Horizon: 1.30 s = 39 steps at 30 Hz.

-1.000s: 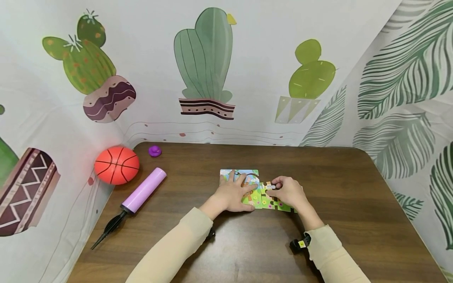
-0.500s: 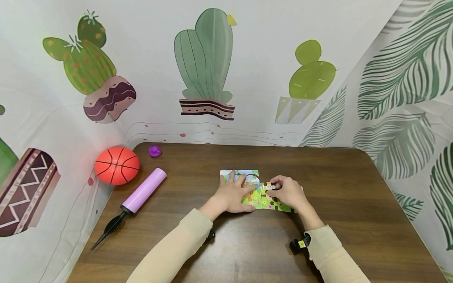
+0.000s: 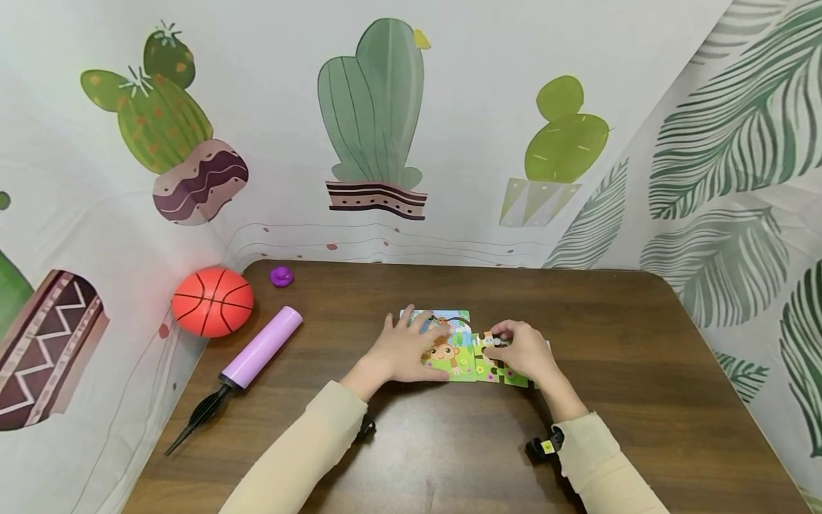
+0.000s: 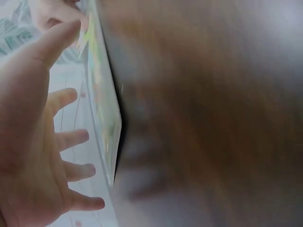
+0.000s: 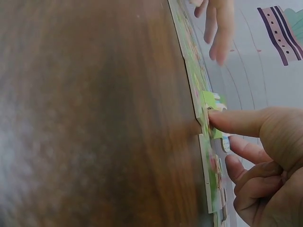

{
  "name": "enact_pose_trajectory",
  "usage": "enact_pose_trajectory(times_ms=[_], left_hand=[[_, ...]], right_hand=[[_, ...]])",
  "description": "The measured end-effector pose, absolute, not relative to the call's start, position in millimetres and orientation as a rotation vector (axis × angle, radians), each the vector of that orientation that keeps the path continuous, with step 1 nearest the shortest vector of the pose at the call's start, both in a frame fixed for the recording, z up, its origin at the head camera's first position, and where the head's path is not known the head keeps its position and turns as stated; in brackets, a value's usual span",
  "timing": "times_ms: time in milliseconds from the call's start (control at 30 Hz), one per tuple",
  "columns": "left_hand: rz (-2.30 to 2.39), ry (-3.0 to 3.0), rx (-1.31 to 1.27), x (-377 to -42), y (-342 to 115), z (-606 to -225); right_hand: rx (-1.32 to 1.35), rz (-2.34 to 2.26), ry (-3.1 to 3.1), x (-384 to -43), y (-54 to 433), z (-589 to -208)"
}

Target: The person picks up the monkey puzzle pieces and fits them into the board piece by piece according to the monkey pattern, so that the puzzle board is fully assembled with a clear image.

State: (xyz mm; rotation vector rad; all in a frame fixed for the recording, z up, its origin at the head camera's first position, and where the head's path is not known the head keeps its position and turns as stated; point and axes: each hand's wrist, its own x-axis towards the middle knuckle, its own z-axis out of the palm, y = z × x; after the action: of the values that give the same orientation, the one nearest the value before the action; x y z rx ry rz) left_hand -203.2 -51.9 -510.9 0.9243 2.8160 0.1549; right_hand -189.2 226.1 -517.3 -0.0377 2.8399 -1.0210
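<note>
We count two hands, well apart in what they do. The left hand has its five fingers spread, holding nothing, just above the joined part of one puzzle. The right hand pinches one piece between thumb and fingers, over the puzzle's right part; whether it sits fully in place we cannot tell. The puzzle lies near the middle of one brown table, under both hands, one monkey face plain beside the left fingers. Its pieces we cannot count, as the hands cover several.

To the left we find three other things: one orange-red ball at the table's edge, one lilac pump with a black nozzle end, and one small purple toy near the far corner. On the cloth behind, we count three whole printed cacti.
</note>
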Motion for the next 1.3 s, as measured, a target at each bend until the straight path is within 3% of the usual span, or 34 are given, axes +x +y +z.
enact_pose_trajectory(times_ms=[433,1300], left_hand=[[0.206,2.768,0.861,-209.3,-106.7,-513.0],[0.243,2.695,0.873,-213.7,-116.9,-508.7]], right_hand=[[-0.052,-1.056,2.854,-189.0,229.7,-517.5],[-0.182,-1.25,2.663,-193.0,245.2,-516.4]])
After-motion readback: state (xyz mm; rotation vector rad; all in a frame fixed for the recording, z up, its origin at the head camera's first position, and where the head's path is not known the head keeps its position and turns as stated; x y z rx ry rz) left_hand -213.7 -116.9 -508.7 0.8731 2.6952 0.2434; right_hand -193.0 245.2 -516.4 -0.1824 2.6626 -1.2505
